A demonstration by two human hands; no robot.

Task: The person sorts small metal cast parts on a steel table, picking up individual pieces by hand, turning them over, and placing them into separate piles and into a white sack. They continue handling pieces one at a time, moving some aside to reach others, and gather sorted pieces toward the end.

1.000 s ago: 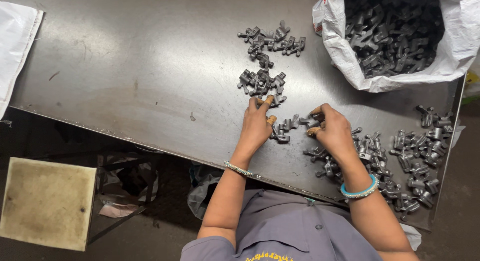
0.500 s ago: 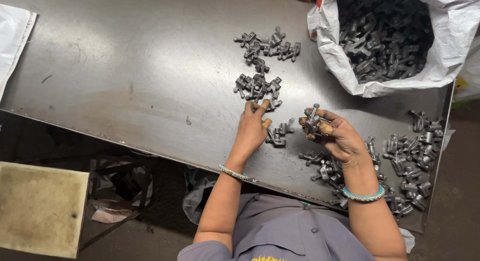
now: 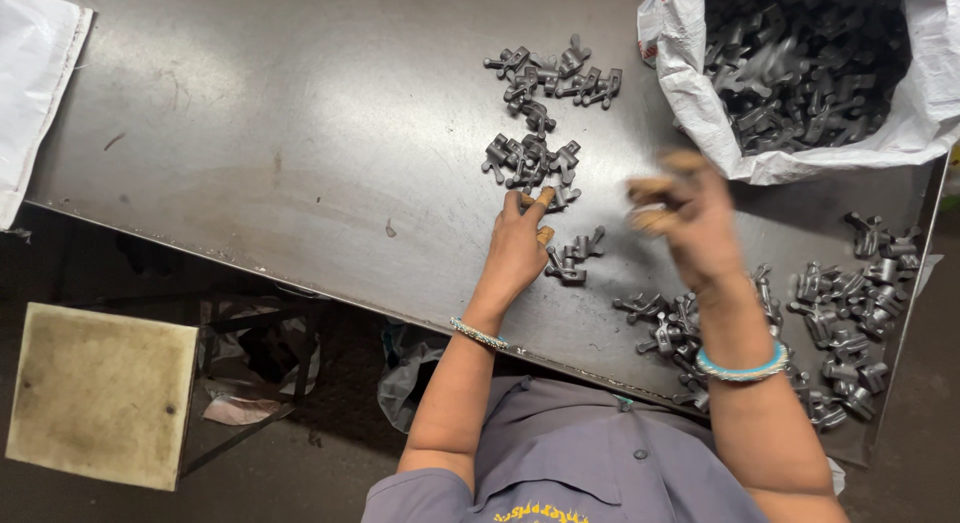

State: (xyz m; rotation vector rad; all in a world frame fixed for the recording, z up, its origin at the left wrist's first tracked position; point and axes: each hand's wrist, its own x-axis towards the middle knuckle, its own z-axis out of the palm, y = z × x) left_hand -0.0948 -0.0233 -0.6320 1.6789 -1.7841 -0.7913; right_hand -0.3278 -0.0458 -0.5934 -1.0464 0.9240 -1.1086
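a workshop: steel bench (image 3: 250,133), sack (image 3: 700,113) of forged metal parts (image 3: 800,63) (hundreds).

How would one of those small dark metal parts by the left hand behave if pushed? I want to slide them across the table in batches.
The small metal parts look solid, so probably stiff and heavy for their size. Their knobbly, forked shape suggests they would skid, not roll, on the smooth metal table. Beside the left hand, they lie tangled, so they may snag.
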